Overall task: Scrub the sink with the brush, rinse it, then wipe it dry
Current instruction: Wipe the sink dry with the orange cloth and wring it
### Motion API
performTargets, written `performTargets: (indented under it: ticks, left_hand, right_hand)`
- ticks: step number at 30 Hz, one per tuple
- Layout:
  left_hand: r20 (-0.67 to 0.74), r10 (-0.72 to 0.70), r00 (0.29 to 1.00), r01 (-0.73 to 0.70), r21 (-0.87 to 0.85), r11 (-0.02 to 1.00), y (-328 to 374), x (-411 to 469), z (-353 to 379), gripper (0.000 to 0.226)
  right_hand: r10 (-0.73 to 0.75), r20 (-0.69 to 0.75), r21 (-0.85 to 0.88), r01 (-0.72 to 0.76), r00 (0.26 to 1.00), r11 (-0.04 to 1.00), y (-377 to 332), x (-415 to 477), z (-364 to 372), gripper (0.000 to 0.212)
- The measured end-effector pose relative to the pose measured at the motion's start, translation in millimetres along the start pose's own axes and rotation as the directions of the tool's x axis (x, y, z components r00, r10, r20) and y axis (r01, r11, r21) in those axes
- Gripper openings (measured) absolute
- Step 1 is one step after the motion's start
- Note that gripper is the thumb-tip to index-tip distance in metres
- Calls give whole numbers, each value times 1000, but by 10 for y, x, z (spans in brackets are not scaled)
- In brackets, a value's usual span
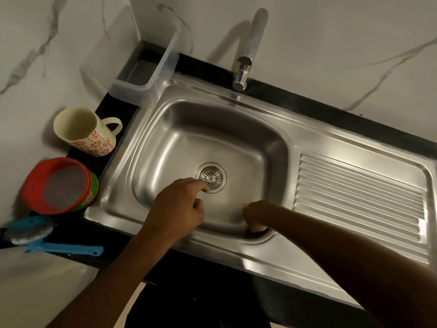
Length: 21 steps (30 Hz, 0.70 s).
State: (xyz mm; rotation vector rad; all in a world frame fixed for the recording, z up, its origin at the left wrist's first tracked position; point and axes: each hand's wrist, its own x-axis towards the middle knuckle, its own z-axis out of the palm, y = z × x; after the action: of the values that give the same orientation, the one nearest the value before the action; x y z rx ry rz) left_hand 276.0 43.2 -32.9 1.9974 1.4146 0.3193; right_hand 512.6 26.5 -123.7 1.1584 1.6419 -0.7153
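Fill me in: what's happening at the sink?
A person has both hands in the steel sink. The left hand, fingers curled, reaches its index finger to the drain strainer. The right hand grips an orange item against the basin's near wall; what it is I cannot tell. The blue brush lies on the counter at left, and no water runs from the tap.

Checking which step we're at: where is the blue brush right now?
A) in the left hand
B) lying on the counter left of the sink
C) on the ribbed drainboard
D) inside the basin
B: the blue brush lies on the dark counter left of the sink; the left hand holds no brush, and the right hand grips an orange thing.
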Motion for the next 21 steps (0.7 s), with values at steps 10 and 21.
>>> performTargets:
  ticks: [10,21]
  left_hand:
    - [39,34,999,-37,65,997,-333,82,-43,38]
    - [102,33,994,-41,84,996,-596,86,-163,38]
  right_hand:
    - [229,-463,-303,-395,856,867,815,113,-668,33]
    - [384,-528,514,-75,757,854,668,761,-446,72]
